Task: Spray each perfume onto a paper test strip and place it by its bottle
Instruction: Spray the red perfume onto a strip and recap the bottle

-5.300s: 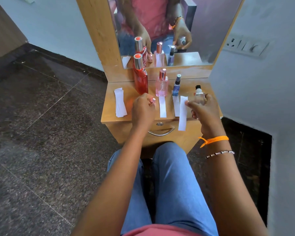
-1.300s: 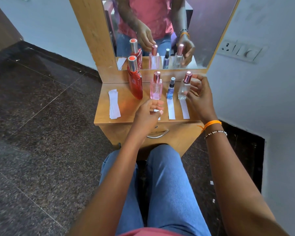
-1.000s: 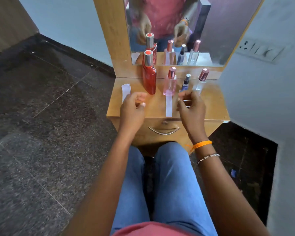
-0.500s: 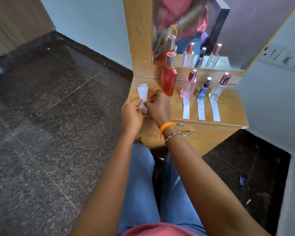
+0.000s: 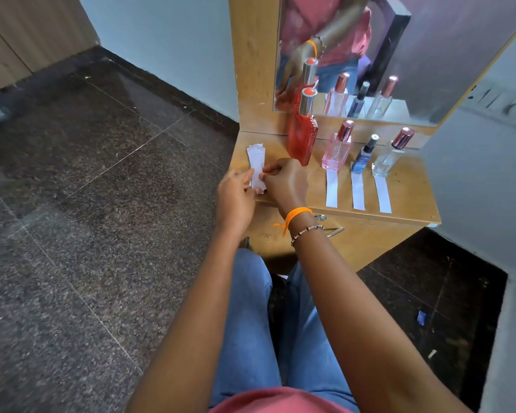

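Pinching: both hands, left hand [image 5: 236, 195] and right hand [image 5: 286, 181], gripped strip stack [image 5: 257, 168], frame centre.
Red bottle [image 5: 302, 138]: no strip.

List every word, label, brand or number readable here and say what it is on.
No text can be read for certain.
Pink bottle: faint pale lettering on its front, too blurred to read.
Blue bottle: patterned label, no legible words.
Red bottle, clear bottle, paper strips: no visible print.

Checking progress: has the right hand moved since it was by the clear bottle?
Yes. The right hand moved left, past the red bottle, to the strip stack.
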Motion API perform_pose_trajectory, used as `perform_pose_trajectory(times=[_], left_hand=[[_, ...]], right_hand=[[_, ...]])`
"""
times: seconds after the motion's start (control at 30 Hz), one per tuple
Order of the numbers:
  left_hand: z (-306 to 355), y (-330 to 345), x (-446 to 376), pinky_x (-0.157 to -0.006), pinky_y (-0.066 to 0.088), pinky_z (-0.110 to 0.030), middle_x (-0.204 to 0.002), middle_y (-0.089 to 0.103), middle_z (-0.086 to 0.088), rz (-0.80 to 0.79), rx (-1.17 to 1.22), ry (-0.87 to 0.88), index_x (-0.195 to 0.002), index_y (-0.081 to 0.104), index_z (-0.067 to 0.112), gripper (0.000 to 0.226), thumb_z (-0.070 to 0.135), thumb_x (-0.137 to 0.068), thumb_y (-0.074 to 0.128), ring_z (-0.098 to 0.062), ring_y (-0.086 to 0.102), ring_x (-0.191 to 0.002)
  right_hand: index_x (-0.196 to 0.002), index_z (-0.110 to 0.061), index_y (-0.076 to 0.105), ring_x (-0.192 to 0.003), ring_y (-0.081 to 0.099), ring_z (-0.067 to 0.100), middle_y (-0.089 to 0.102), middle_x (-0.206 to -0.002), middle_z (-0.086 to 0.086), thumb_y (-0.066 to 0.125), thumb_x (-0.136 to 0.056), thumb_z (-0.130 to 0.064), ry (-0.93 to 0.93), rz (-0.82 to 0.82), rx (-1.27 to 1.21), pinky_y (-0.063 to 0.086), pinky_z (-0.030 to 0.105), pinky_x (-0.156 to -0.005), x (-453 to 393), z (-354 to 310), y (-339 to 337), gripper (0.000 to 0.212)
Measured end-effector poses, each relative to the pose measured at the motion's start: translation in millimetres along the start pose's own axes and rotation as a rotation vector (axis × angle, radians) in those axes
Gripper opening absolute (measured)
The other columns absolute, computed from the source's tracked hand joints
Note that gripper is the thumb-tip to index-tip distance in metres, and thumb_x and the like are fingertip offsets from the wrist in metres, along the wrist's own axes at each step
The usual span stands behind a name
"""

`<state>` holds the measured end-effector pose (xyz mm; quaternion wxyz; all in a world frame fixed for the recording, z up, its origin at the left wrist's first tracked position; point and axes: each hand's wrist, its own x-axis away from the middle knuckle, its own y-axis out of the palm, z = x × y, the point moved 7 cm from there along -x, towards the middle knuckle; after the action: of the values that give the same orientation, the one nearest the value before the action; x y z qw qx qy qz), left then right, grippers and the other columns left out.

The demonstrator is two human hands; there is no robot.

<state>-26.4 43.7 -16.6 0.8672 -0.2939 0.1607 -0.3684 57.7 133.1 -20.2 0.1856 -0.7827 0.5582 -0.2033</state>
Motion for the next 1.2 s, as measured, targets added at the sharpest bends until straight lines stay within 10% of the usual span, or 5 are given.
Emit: perform_pose_trajectory(times=[0.57,0.87,1.2], left_hand=[[-3.7,4.3,-0.3,-0.094,0.047,-0.034,-0.118,0.055,-0.006,-0.015,-0.024,0.014,-0.124,0.058,0.007,0.039,0.007,-0.086,0.064,-0.023,0.055,-0.110],[-2.8,6.3,-0.1,-0.094,0.047,-0.039,-0.119,0.049,-0.007,-0.017,0.006,-0.007,-0.130,0.053,0.012,0.047,0.016,-0.085,0.066,-0.026,0.054,-0.108],[26.6,13.1,22.3,-0.085,0.043,-0.037,-0.115,0.058,0.001,0.104,-0.233,0.219,-0.112,0.067,0.026,0.035,0.006,-0.088,0.051,-0.026,0.045,-0.102]], right_hand=[[-0.081,-0.008,0.070,-0.078,0.058,0.023,0.071,-0.088,0.010,0.072,-0.078,-0.017,0.005,0.031,-0.046,0.036,0.025,-0.066,0.3,0.7,-8.0,0.009],[-0.069,-0.018,0.062,-0.079,0.069,0.026,0.070,-0.077,0.007,0.075,-0.072,-0.008,0.035,0.068,-0.177,0.057,0.042,-0.078,7.4,16.1,-29.8,0.016],[-0.075,-0.009,0.063,-0.076,0.061,0.023,0.065,-0.074,0.005,0.075,-0.076,-0.020,-0.089,0.116,0.051,0.040,0.027,-0.064,23.0,29.1,-49.6,0.016]])
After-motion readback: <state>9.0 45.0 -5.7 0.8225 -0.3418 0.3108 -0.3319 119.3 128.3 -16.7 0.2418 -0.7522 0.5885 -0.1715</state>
